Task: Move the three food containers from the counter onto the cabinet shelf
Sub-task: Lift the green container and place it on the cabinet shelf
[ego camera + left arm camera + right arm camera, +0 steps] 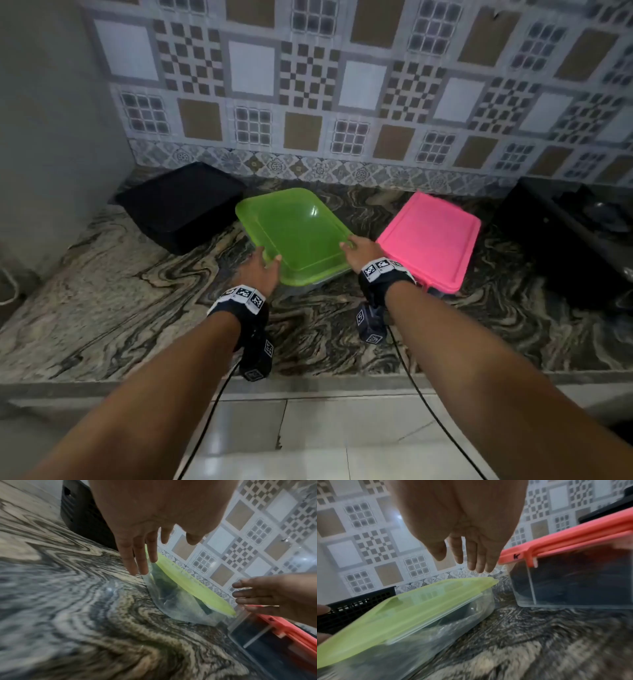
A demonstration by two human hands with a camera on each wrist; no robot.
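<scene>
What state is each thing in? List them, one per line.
Green-lidded container: lid on, on the counter, between both hands.
Pink-lidded container: lid on, on the counter, untouched.
Black basket: on the counter, by the wall.
Left hand: open, fingers against the green-lidded container.
Right hand: open, at its rim.

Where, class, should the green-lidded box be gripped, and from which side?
Probably by its two near corners, one hand each side, coming from the counter's front edge. The green-lidded box is wide and flat, turned corner-on. The left hand and right hand already flank it, fingers straight.
</scene>
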